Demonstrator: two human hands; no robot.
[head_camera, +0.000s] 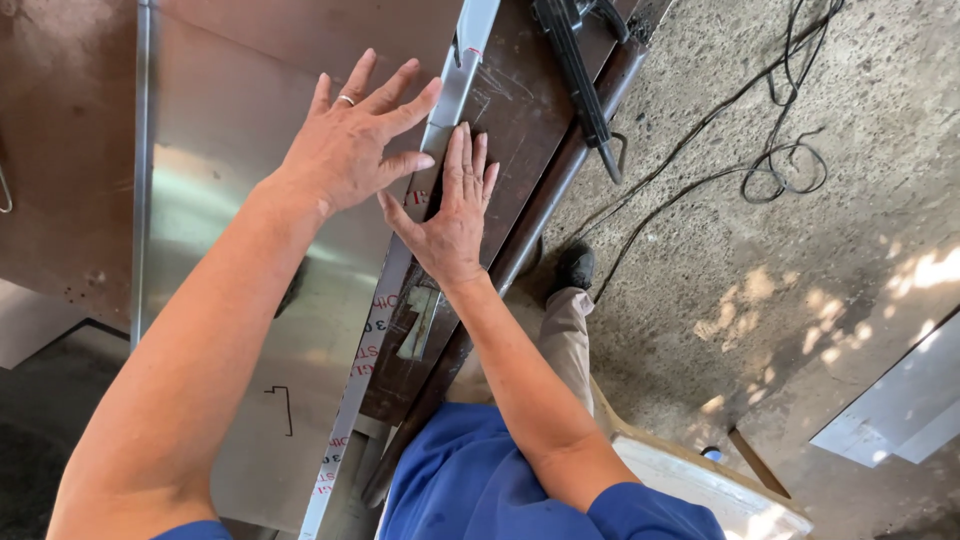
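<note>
carefully, both hands, left hand (345, 150) and right hand (450, 220), are pressing spread flat on the shiny grey sheet-metal panel (230, 200); sharp edges could be cutting fingers.

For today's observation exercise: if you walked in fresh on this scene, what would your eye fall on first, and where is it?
First, the two hands spread flat at the centre: the left hand, wearing a ring, presses on a shiny metal sheet, and the right hand lies on the sheet's folded edge, over the brown steel bench. Next, black cables loop across the concrete floor at upper right.
</note>
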